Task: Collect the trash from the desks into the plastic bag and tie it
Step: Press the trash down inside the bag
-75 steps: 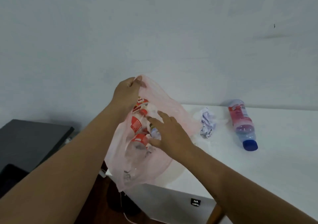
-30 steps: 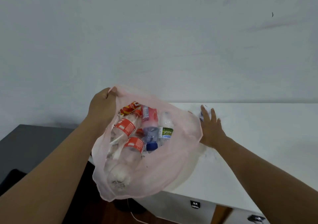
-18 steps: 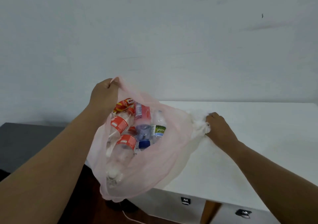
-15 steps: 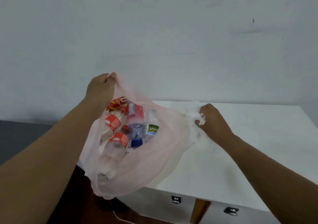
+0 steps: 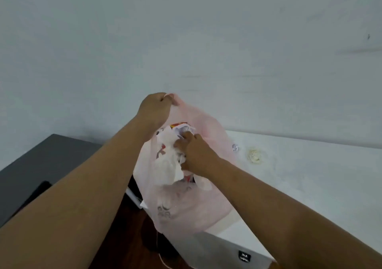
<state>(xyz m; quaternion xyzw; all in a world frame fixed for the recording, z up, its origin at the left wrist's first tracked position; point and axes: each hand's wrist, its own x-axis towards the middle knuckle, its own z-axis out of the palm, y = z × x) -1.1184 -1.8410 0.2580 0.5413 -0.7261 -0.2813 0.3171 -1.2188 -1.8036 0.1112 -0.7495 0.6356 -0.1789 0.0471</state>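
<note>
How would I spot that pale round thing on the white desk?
Look at the white desk on the right. Two small bits lie beside the pink plastic bag. It is the flat, cream-yellow coil farther from the bag, not the crumpled printed paper scrap.

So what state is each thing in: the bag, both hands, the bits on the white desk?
pink plastic bag: hangs from the left hand, mouth open, untied.
left hand: raised, grips the bag's rim.
right hand: in the bag's mouth, fingers curled on the crumpled white paper.
crumpled white paper: at the bag's mouth, held.
small paper scrap: lies on the white desk, uncollected.
pale ring-shaped bit: lies on the desk, uncollected.
</note>
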